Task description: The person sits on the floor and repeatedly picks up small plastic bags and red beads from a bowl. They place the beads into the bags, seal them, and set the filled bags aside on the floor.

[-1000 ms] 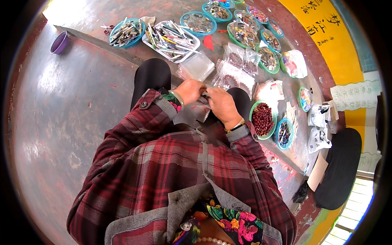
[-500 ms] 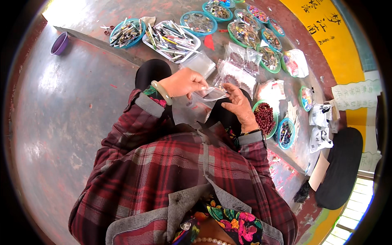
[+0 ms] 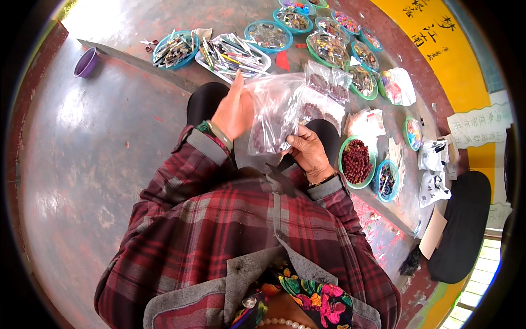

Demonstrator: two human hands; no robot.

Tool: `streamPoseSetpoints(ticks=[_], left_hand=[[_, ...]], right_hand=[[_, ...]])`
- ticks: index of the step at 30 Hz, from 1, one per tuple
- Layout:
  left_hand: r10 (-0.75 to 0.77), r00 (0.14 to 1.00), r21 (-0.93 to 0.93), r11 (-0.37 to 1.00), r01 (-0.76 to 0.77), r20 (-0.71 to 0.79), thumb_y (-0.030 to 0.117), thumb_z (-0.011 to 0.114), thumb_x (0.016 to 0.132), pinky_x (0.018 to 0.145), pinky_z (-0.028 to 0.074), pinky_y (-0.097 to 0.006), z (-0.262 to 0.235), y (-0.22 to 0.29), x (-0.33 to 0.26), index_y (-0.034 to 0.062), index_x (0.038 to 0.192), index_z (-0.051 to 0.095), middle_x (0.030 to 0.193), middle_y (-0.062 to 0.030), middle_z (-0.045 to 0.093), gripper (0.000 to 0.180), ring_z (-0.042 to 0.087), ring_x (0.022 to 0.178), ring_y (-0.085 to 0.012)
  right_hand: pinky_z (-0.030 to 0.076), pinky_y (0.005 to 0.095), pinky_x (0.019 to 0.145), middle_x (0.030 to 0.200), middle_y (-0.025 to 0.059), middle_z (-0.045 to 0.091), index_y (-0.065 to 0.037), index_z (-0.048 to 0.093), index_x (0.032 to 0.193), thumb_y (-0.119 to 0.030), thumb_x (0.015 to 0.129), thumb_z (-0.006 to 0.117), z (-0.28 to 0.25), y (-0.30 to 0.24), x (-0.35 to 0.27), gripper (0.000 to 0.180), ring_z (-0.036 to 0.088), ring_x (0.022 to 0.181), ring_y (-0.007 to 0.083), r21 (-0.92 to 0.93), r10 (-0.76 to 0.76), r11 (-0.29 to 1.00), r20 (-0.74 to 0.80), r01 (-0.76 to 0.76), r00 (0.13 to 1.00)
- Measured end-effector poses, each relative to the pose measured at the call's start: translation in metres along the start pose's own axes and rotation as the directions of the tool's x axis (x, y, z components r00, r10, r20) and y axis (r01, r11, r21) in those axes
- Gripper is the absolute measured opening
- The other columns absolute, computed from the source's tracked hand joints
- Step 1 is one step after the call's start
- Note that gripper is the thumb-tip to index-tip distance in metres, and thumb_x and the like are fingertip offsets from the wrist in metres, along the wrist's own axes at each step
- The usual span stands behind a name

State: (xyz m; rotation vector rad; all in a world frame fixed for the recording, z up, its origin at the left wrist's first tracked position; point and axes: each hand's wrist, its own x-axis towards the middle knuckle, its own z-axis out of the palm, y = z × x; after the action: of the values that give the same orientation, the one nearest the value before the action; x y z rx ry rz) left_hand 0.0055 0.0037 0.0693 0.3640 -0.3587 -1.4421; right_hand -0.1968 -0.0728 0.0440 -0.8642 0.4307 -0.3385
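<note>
The worn grey floor [image 3: 126, 181] takes up the whole left side, and far to the right lies a long black pad [image 3: 461, 230]. Beyond the person's dark knees [image 3: 204, 97], a white tray [image 3: 207, 69] holds a heap of pens [image 3: 233, 55]. Nearer, above the knees, a clear plastic bag [image 3: 276, 104] hangs between the two hands; dull red shows low on its left, whether inside or behind I cannot tell.

The left hand [image 3: 234, 112] stands along the bag's left edge, fingers extended and pointing away; I cannot tell whether it grips the film. The right hand [image 3: 308, 151] pinches the bag's near right edge between thumb and fingers.

The step in hand looks like opening out the bag. The next move probably calls for a firm right pinch while the left fingers settle on the slippery edge.

Just right of the right hand sits a green bowl [image 3: 341, 164]; far left are a small purple bowl [image 3: 85, 63] and scissors [image 3: 148, 46]. Smallest are the dark red beads [image 3: 357, 161] filling the green bowl.
</note>
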Motion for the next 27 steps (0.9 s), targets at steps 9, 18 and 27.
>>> streamPoseSetpoints(ticks=[9, 18, 27], left_hand=[[-0.279, 0.957, 0.106, 0.952, 0.287, -0.085, 0.009, 0.055, 0.087, 0.093, 0.044, -0.04, -0.034, -0.037, -0.014, 0.0005, 0.123, 0.047, 0.118, -0.0107, 0.056, 0.038, 0.056, 0.107, -0.0226], [-0.233, 0.954, 0.135, 0.956, 0.26, -0.188, 0.001, 0.055, 0.085, 0.087, 0.049, -0.041, -0.042, -0.039, -0.013, -0.0006, 0.113, 0.053, 0.106, -0.0113, 0.061, 0.028, 0.061, 0.097, -0.0227], [-0.264, 0.963, 0.297, 0.916, 0.269, -0.06, 0.003, 0.055, 0.085, 0.085, 0.049, -0.034, -0.033, -0.046, -0.012, -0.0001, 0.118, 0.051, 0.111, -0.0085, 0.059, 0.033, 0.058, 0.099, -0.0166]], right_hand=[[0.053, 0.025, 0.057, 0.08, 0.0006, 0.061, -0.005, 0.06, 0.094, -0.018, 0.087, 0.06, -0.009, 0.005, 0.006, 0.014, 0.06, 0.067, 0.0109, -0.065, -0.017, 0.998, -0.345, -0.006, 0.939], [0.052, 0.0261, 0.065, 0.09, 0.0011, 0.064, -0.006, 0.06, 0.099, -0.02, 0.088, 0.058, -0.022, 0.016, 0.006, 0.018, 0.062, 0.078, 0.0108, -0.171, -0.12, 0.983, -0.342, 0.064, 0.932], [0.047, 0.0264, 0.075, 0.091, 0.0006, 0.062, -0.004, 0.061, 0.097, -0.018, 0.086, 0.062, -0.018, 0.017, 0.012, 0.018, 0.058, 0.081, 0.0104, 0.029, -0.189, 0.977, -0.318, 0.209, 0.929]])
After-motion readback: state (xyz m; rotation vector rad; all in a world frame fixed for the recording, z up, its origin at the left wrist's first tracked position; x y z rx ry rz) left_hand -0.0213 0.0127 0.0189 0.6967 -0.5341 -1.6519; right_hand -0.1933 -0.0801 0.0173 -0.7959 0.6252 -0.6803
